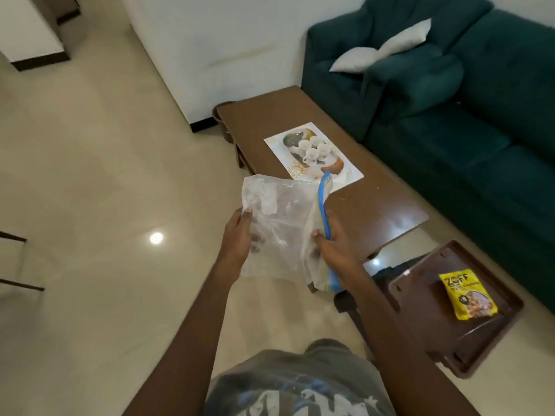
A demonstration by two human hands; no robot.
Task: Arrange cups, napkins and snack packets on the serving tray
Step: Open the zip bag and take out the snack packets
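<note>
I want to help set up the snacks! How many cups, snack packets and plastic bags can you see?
White cups on the tray: 4
Yellow snack packets, lying on the brown stool: 1
Clear plastic bags, held by the left hand and right hand: 1
Total: 6

Head-worn camera looks down, near both hands.

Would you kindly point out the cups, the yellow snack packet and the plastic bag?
cups (pixel 314 149), head view, on one middle cup.
yellow snack packet (pixel 467 295), head view, on its printed front.
plastic bag (pixel 285 223), head view, on its clear middle.
</note>
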